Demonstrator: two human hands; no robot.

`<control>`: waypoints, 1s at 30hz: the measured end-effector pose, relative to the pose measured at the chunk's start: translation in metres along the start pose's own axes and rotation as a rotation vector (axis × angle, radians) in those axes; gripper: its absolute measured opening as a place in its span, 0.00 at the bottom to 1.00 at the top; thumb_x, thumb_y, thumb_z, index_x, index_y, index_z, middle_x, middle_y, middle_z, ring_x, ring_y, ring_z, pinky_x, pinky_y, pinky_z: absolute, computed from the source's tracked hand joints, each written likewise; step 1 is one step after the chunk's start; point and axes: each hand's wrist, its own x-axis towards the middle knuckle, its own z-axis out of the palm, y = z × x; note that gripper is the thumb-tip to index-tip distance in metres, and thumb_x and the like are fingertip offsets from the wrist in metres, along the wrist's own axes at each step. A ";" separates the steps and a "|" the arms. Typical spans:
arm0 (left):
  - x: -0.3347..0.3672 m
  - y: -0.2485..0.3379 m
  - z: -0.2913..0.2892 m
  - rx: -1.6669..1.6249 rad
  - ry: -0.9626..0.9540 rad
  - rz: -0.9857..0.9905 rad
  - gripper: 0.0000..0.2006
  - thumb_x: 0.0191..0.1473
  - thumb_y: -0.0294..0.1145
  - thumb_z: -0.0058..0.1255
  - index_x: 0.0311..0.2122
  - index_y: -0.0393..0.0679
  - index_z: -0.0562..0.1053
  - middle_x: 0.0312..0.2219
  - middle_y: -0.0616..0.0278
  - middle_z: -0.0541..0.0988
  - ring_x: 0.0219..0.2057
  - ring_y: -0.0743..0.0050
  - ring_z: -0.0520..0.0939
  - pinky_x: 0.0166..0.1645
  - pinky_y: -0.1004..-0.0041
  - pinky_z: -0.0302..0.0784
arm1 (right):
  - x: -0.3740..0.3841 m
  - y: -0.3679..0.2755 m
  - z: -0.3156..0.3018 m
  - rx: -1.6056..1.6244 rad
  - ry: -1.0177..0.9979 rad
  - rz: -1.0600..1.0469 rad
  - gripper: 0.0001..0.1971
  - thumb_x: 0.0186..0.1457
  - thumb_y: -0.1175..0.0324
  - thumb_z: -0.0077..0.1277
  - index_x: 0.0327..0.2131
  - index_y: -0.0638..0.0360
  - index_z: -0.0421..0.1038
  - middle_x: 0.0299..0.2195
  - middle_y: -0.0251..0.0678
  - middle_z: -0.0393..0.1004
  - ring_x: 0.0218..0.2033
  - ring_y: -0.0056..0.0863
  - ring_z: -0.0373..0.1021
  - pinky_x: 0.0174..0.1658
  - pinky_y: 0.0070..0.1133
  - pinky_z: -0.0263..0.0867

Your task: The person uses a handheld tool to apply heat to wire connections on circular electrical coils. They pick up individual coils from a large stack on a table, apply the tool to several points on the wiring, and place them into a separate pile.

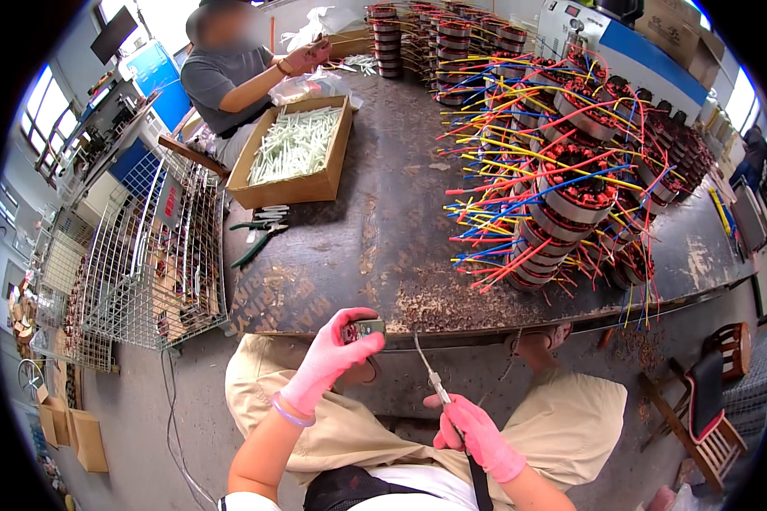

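Both my hands wear pink gloves. Above my left thigh, near the table's front edge, my left hand (339,353) is closed around a small dark rectangular object (363,330) with a reddish patterned face; its kind is not clear. My right hand (479,436) grips a slender tool (435,383) with a thin, slightly bent metal tip and a silver collar. That tip points up toward the table edge. A black strap (479,484) runs down beside my right hand; whether it joins the tool I cannot tell. The hands are apart.
On the dark table (383,238) stand stacked motor stators (562,187) with red, blue and yellow leads at right. A cardboard box (302,183) of white sleeves and green-handled pliers (256,247) lie left. A person (230,81) works beyond. Wire carts (162,264) flank the table.
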 end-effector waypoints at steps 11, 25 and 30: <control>0.007 -0.012 0.016 0.525 0.233 0.229 0.23 0.42 0.34 0.71 0.42 0.41 0.73 0.26 0.72 0.74 0.26 0.91 0.72 0.31 0.83 0.70 | 0.006 0.013 0.001 0.085 -0.028 0.044 0.18 0.69 0.63 0.39 0.56 0.63 0.63 0.21 0.25 0.61 0.21 0.14 0.57 0.34 0.20 0.66; 0.003 -0.010 0.018 0.436 0.232 0.176 0.21 0.44 0.34 0.67 0.43 0.39 0.73 0.27 0.68 0.77 0.25 0.86 0.74 0.32 0.79 0.72 | 0.003 0.019 0.002 0.131 -0.038 0.022 0.19 0.69 0.62 0.40 0.58 0.61 0.63 0.20 0.24 0.60 0.21 0.14 0.58 0.32 0.20 0.67; 0.002 -0.011 0.017 0.368 0.227 0.146 0.21 0.45 0.34 0.66 0.44 0.37 0.73 0.26 0.67 0.77 0.25 0.86 0.74 0.32 0.79 0.73 | 0.003 0.019 0.004 0.149 -0.051 0.033 0.19 0.69 0.62 0.39 0.58 0.61 0.63 0.20 0.24 0.60 0.21 0.14 0.57 0.32 0.20 0.67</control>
